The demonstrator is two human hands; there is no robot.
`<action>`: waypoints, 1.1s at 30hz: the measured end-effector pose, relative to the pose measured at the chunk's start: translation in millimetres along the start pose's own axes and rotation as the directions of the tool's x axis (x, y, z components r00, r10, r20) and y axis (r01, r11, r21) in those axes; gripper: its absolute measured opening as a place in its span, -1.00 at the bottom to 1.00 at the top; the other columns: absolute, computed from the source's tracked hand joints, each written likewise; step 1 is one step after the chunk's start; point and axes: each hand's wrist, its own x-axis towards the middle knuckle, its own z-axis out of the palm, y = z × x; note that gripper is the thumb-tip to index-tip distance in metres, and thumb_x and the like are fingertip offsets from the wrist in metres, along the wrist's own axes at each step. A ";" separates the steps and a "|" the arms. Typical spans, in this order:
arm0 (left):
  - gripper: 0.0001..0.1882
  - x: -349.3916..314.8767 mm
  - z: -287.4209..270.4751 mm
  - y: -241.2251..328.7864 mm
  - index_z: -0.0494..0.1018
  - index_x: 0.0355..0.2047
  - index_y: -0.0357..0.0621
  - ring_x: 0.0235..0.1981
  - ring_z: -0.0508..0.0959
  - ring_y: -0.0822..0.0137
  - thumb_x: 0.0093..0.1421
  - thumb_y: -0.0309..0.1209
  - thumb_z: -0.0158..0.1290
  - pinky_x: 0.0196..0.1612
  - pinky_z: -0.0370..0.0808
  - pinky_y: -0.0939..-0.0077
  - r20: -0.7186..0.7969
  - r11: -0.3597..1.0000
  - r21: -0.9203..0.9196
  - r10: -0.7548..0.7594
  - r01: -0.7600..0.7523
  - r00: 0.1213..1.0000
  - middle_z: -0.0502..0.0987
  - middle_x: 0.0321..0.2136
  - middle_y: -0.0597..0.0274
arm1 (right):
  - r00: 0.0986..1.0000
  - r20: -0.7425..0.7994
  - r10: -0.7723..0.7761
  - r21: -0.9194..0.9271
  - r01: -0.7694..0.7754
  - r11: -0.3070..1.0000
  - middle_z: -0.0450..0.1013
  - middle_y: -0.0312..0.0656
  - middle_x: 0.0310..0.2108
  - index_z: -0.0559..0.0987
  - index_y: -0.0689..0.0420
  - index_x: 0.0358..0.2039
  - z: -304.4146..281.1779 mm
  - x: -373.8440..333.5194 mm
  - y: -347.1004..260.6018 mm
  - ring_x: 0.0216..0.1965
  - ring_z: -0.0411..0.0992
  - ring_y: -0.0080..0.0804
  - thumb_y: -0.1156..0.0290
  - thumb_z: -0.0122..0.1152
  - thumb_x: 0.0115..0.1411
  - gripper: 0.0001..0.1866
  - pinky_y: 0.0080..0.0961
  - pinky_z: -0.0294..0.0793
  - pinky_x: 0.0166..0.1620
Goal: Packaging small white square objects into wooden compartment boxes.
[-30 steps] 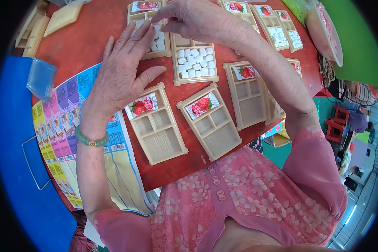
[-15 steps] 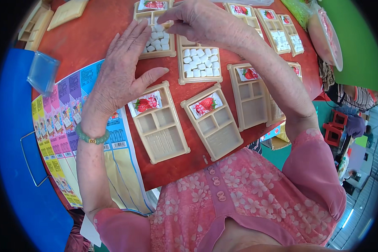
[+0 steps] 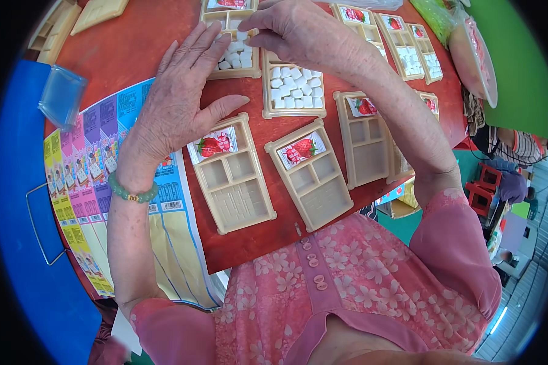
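At the far side, a beige compartment tray (image 3: 234, 74) holds white marshmallows (image 3: 237, 59) in its large section. My left hand (image 3: 176, 100) lies along this tray's left side, fingers stretched out and thumb apart. Over the same section, my right hand (image 3: 301, 33) has its index finger and thumb bent about a marshmallow (image 3: 242, 36). Beside it stands a second tray (image 3: 293, 114) filled with marshmallows (image 3: 296, 87), partly under my right hand. Nearer me lie a left tray (image 3: 242, 228) and a middle tray (image 3: 323, 227), each with a strawberry-printed packet and otherwise bare sections.
Several more trays stand at right; a near one (image 3: 371, 161) is partly behind my right forearm. Printed colourful sheets (image 3: 97, 170) and a clear plastic lid (image 3: 63, 100) lie at left. A pale bowl (image 3: 490, 85) sits at the far right, a blue surface (image 3: 27, 201) at far left.
The view has shifted slightly, and both hands keep nearly the same places at the far tray. My right fingertips still work among its marshmallows.
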 end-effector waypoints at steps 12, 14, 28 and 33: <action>-0.12 -1.5 1.9 2.2 0.28 0.32 -0.24 0.44 0.15 0.02 0.14 0.04 0.27 0.45 0.05 0.00 -0.004 1.000 0.005 -0.010 0.010 1.000 0.24 0.37 -0.03 | 0.994 0.057 0.093 0.062 -0.096 0.993 0.54 0.19 -0.34 0.53 0.33 -0.10 -1.6 0.8 -4.9 -0.18 0.53 0.15 0.54 0.22 0.18 -0.74 -0.12 0.52 -0.12; -0.12 -0.7 2.4 2.6 0.28 0.31 -0.26 0.44 0.15 0.02 0.14 0.04 0.27 0.45 0.05 0.00 0.002 1.000 0.022 -0.005 0.005 1.000 0.24 0.37 -0.03 | 0.987 -0.008 0.161 0.091 -0.160 0.983 0.54 0.20 -0.32 0.49 0.31 -0.04 -0.1 -4.5 -1.8 -0.18 0.54 0.16 0.51 0.21 0.21 -0.70 -0.13 0.53 -0.12; -0.12 -3.5 4.1 -1.2 0.22 0.38 -0.09 0.46 0.09 0.06 0.13 -0.07 0.30 0.48 0.00 0.04 0.021 1.000 0.012 -0.027 0.026 0.999 0.17 0.42 0.08 | 0.983 0.099 0.154 0.067 -0.161 0.985 0.54 0.18 -0.32 0.56 0.34 -0.17 -9.2 -1.7 -11.5 -0.19 0.54 0.13 0.49 0.21 0.23 -0.80 -0.13 0.52 -0.13; -0.12 -2.9 3.5 0.0 0.22 0.37 -0.10 0.46 0.09 0.06 0.13 -0.06 0.29 0.48 -0.01 0.03 0.012 1.000 0.004 -0.020 0.020 1.000 0.17 0.42 0.06 | 0.994 0.075 0.074 0.050 -0.078 0.996 0.54 0.19 -0.31 0.59 0.35 -0.23 -2.4 -0.4 -2.2 -0.18 0.54 0.13 0.53 0.22 0.21 -0.84 -0.14 0.52 -0.12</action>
